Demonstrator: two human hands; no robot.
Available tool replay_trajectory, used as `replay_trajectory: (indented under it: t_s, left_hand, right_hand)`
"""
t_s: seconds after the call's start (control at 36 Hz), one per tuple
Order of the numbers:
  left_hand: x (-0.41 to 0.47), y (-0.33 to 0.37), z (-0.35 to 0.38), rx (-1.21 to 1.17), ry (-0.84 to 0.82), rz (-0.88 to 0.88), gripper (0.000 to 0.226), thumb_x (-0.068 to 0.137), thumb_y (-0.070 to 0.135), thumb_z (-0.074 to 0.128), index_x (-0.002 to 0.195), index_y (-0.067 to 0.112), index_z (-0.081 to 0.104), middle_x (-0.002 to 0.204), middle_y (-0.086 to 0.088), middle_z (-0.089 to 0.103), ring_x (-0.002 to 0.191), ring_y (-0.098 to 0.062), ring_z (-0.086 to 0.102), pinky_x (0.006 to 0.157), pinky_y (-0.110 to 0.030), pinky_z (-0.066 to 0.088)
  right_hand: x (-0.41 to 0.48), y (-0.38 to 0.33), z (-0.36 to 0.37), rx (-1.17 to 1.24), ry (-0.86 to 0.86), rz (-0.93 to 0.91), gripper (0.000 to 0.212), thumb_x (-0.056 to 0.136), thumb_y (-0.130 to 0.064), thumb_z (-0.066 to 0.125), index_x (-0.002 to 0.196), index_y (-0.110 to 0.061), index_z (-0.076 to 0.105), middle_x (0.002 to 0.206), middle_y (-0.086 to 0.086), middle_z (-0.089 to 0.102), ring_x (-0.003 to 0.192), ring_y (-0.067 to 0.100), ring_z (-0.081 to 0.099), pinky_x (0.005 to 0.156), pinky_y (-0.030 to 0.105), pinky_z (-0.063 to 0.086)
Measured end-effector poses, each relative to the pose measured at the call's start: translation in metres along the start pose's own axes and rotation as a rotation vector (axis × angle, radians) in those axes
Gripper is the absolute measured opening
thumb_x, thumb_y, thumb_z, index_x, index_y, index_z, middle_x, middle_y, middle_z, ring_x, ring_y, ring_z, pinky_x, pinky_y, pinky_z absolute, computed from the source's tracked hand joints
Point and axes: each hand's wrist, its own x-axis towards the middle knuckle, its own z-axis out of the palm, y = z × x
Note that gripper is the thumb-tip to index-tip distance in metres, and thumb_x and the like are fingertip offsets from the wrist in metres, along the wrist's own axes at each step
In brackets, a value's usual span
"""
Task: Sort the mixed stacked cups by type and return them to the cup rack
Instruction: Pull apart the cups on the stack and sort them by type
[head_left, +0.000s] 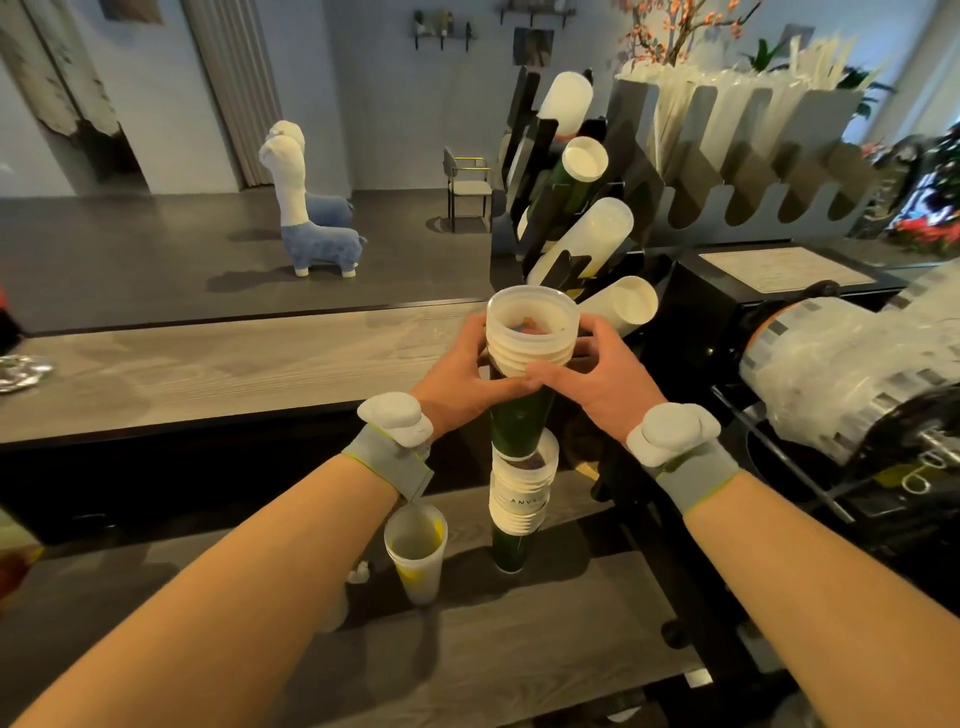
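Observation:
A tall mixed stack of cups (519, 499) stands on the lower counter: dark green cups and banded white cups alternate. At its top sit several nested frosted plastic cups (531, 338). My left hand (457, 379) grips this top group from the left and my right hand (597, 379) grips it from the right, thumbs meeting in front. The black cup rack (540, 150) stands just behind, with slanted rows of white cups (592, 234) and green cups (576, 171). A separate frosted cup with a yellow print (415, 551) stands to the stack's left.
A black cup-sealing machine with a film roll (841, 374) fills the right side. A grey holder of wrapped straws (737, 130) stands behind it. The raised wooden bar top (223, 364) stretches to the left, with a silvery object (21, 371) at its far left edge.

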Motion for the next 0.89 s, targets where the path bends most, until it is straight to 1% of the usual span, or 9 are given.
replay_trajectory:
  t_s: [0.14, 0.19, 0.31, 0.44, 0.61, 0.69, 0.78, 0.83, 0.89]
  left_hand:
    - [0.002, 0.023, -0.014, -0.038, 0.018, 0.046, 0.082, 0.079, 0.027, 0.082, 0.142, 0.028, 0.031, 0.141, 0.004, 0.049, 0.134, -0.015, 0.044, 0.114, -0.038, 0.036]
    - [0.001, 0.032, -0.022, -0.064, 0.026, 0.063, 0.082, 0.076, 0.029, 0.083, 0.141, 0.029, 0.032, 0.14, 0.004, 0.05, 0.133, -0.015, 0.044, 0.111, -0.036, 0.037]
    - [-0.005, 0.044, -0.035, -0.057, -0.017, 0.044, 0.085, 0.074, 0.035, 0.082, 0.142, 0.032, 0.031, 0.142, 0.003, 0.048, 0.135, -0.02, 0.044, 0.114, -0.047, 0.037]
    - [-0.022, 0.042, -0.048, -0.02, -0.044, 0.007, 0.089, 0.073, 0.038, 0.082, 0.144, 0.037, 0.029, 0.142, 0.004, 0.048, 0.134, -0.021, 0.044, 0.114, -0.048, 0.037]
    - [-0.049, 0.033, -0.059, -0.002, -0.056, -0.031, 0.083, 0.076, 0.032, 0.078, 0.14, 0.043, 0.026, 0.137, 0.014, 0.047, 0.132, -0.015, 0.044, 0.116, -0.044, 0.034]
    - [-0.06, 0.027, -0.063, -0.006, -0.032, -0.025, 0.087, 0.076, 0.031, 0.078, 0.144, 0.042, 0.024, 0.144, 0.008, 0.045, 0.135, -0.016, 0.043, 0.117, -0.046, 0.032]
    - [-0.067, 0.02, -0.068, -0.004, -0.028, -0.069, 0.088, 0.074, 0.04, 0.079, 0.142, 0.047, 0.024, 0.145, 0.009, 0.045, 0.135, -0.018, 0.043, 0.117, -0.049, 0.031]
    - [-0.073, 0.014, -0.071, -0.007, -0.033, -0.094, 0.093, 0.069, 0.049, 0.08, 0.144, 0.044, 0.025, 0.146, 0.008, 0.045, 0.135, -0.019, 0.044, 0.116, -0.051, 0.033]
    - [-0.08, 0.009, -0.072, -0.023, -0.048, -0.104, 0.097, 0.066, 0.05, 0.081, 0.146, 0.039, 0.027, 0.144, 0.005, 0.048, 0.134, -0.02, 0.046, 0.115, -0.051, 0.034]
  right_hand:
    - [0.009, -0.032, -0.008, 0.012, 0.031, -0.077, 0.068, 0.078, -0.048, 0.075, 0.133, -0.025, 0.044, 0.118, -0.01, 0.058, 0.105, 0.002, 0.057, 0.066, 0.006, 0.045]
    - [0.011, -0.046, -0.009, 0.044, 0.029, -0.111, 0.067, 0.079, -0.044, 0.075, 0.134, -0.026, 0.042, 0.117, -0.013, 0.057, 0.104, -0.003, 0.056, 0.069, 0.005, 0.046]
    - [0.013, -0.064, -0.006, 0.062, 0.004, -0.186, 0.072, 0.081, -0.036, 0.076, 0.14, -0.023, 0.036, 0.119, -0.013, 0.054, 0.104, -0.003, 0.056, 0.078, 0.005, 0.046]
    - [0.012, -0.077, 0.005, 0.047, -0.055, -0.192, 0.087, 0.078, -0.041, 0.077, 0.148, -0.02, 0.029, 0.132, -0.004, 0.05, 0.117, 0.009, 0.052, 0.097, 0.024, 0.045]
    - [0.004, -0.08, 0.026, 0.06, -0.114, -0.172, 0.084, 0.079, -0.041, 0.077, 0.145, -0.02, 0.03, 0.132, -0.002, 0.051, 0.118, 0.012, 0.053, 0.101, 0.032, 0.047]
    - [0.003, -0.081, 0.036, 0.049, -0.126, -0.173, 0.083, 0.078, -0.045, 0.076, 0.144, -0.021, 0.031, 0.132, -0.001, 0.051, 0.118, 0.014, 0.053, 0.101, 0.034, 0.047]
    - [0.002, -0.083, 0.044, 0.054, -0.107, -0.169, 0.08, 0.079, -0.046, 0.075, 0.143, -0.02, 0.034, 0.13, -0.002, 0.052, 0.116, 0.014, 0.054, 0.097, 0.03, 0.048]
    - [0.001, -0.084, 0.049, 0.075, -0.096, -0.157, 0.08, 0.079, -0.048, 0.075, 0.142, -0.02, 0.036, 0.13, -0.001, 0.053, 0.116, 0.014, 0.055, 0.098, 0.032, 0.049]
    - [0.001, -0.084, 0.051, 0.093, -0.093, -0.141, 0.079, 0.079, -0.049, 0.074, 0.142, -0.02, 0.037, 0.129, -0.001, 0.054, 0.115, 0.014, 0.056, 0.097, 0.033, 0.051]
